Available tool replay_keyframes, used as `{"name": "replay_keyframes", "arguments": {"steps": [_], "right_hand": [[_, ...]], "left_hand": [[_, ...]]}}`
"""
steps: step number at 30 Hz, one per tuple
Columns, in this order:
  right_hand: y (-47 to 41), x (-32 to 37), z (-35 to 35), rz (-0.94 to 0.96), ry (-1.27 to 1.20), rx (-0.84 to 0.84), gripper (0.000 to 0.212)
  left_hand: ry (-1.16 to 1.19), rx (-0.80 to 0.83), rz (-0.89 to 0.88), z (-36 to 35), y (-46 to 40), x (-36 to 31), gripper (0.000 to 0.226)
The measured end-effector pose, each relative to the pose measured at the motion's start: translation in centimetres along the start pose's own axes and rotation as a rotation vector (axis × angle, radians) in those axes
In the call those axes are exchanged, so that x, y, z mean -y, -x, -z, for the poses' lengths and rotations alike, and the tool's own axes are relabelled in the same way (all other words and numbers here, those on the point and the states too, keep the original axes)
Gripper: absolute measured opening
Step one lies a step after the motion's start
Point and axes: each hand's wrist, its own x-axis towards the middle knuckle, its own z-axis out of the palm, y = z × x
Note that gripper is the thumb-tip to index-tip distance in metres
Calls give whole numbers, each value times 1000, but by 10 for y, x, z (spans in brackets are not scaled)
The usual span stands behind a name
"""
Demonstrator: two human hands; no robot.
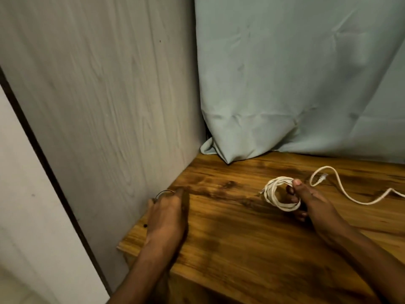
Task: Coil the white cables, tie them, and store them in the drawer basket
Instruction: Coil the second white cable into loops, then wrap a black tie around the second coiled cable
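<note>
Grip, right hand (311, 200): thumb on top and fingers curled through the centre of the coiled white cable (279, 194), holding the bundle closed just above the wooden table (230, 249).

Coil: several loops of thin white cord, gathered into a rough ring standing up on edge at a slant, its open face turned toward the left of the view. A short stub end pokes out at its left side.

Loose cable (341, 189): white, uncoiled, lying on the table just right of the hand. It runs from the right edge of the view, arcs up toward the back and curls down to a small plug end (322, 178). Long axis roughly left to right. Whether it joins the held coil cannot be told.

Handling, judged: light, soft and springy; loops will likely spring open if the pinch slackens. Best held across all strands at one point on the ring, leaving the opposite side free for the tie.

Grip, left hand (166, 213): at the table's left edge beside the grey wood-grain panel (98, 106), fingers closed on a thin dark loop (163, 193), possibly a band or tie; blurred, so not certain.

Surroundings: pale green curtain (295, 73) hanging to the tabletop behind. Drawer basket not in view.
</note>
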Motion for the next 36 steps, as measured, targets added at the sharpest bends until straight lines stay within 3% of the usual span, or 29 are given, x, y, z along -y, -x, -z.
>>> {"name": "replay_keyframes", "arguments": {"steps": [2, 4, 8, 12, 14, 20, 26, 29, 32, 34, 36], "right_hand": [[0, -1, 2, 6, -5, 1, 84], [0, 0, 2, -11, 10, -15, 81], [4, 4, 2, -9, 29, -31, 90], [2, 4, 3, -39, 90, -10, 48], [0, 1, 4, -40, 101, -10, 43], [-2, 0, 3, -64, 110, -21, 44], [0, 3, 1, -76, 137, -35, 45], [0, 3, 2, -93, 156, -34, 45], [-1, 2, 2, -79, 140, -16, 44], [-1, 2, 2, -70, 126, -1, 45], [-2, 2, 3, -64, 116, 11, 46]], "left_hand": [[-24, -63, -39, 5, 0, -4, 33], [-4, -125, -82, 10, 0, -6, 22], [153, -156, -79, 17, -10, -5, 26], [943, 90, 166, 35, -21, -19, 34], [1261, 168, 261, 43, -24, -27, 36], [1641, 201, 368, 38, -32, -44, 37], [1609, 156, 290, 19, -28, -62, 26], [1257, 6, 99, 7, -29, -63, 21], [925, -37, -52, 1, -21, -62, 25], [797, -86, -114, 1, -17, -59, 24], [841, -116, -127, -3, -17, -56, 22]]}}
